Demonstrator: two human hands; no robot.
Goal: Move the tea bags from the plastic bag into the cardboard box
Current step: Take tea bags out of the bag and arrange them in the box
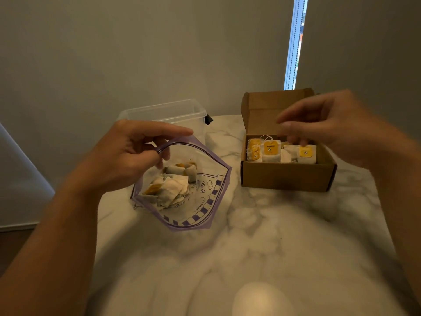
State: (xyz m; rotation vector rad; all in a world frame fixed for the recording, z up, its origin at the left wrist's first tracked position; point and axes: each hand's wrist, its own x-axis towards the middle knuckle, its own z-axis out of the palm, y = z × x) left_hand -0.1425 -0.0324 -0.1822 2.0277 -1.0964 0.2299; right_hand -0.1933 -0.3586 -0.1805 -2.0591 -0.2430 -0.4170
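Marbled white surface (250, 236) carried everything. Left hand (136, 151) pinched the rim of the clear, purple-edged plastic bag (205, 201), mouth gaping. Its white paper tea bags (170, 185) lay leftward of the right hand (323, 126), which hung loosely curled and seemingly empty over the brown cardboard box (287, 176).

Home: marble table (273, 224), blind cord (293, 42), plastic container (168, 112).
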